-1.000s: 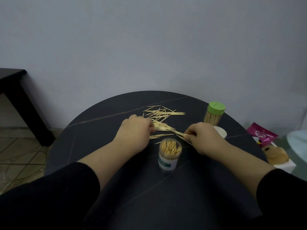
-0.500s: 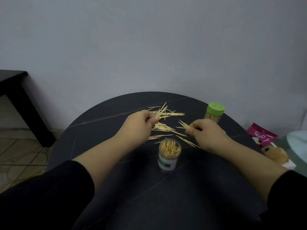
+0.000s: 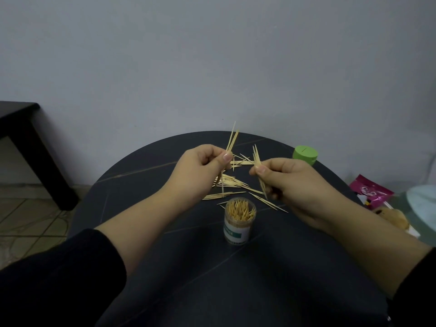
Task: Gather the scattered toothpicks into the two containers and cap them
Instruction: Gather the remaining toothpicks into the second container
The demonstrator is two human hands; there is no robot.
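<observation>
My left hand point(image 3: 200, 171) pinches a small bundle of toothpicks point(image 3: 231, 141) upright, lifted above the round dark table point(image 3: 151, 208). My right hand point(image 3: 299, 185) pinches another bundle of toothpicks point(image 3: 256, 159), tips pointing up. Between and below the hands, several loose toothpicks point(image 3: 230, 185) lie scattered on the table. An open clear container point(image 3: 238, 219) with a white and green label stands in front of the pile, packed with toothpicks. A second container with a green cap point(image 3: 305, 155) stands at the back right, its body hidden behind my right hand.
A dark side table point(image 3: 26, 138) stands at the left over a tiled floor. To the right of the round table lie a pink packet point(image 3: 370, 191), a pale blue object point(image 3: 424, 204) and a tan lump point(image 3: 394, 218). A grey wall is close behind.
Both hands rose from the table, each lifting a bundle of toothpicks from the pile and turning it upright. The view moved closer to the table.
</observation>
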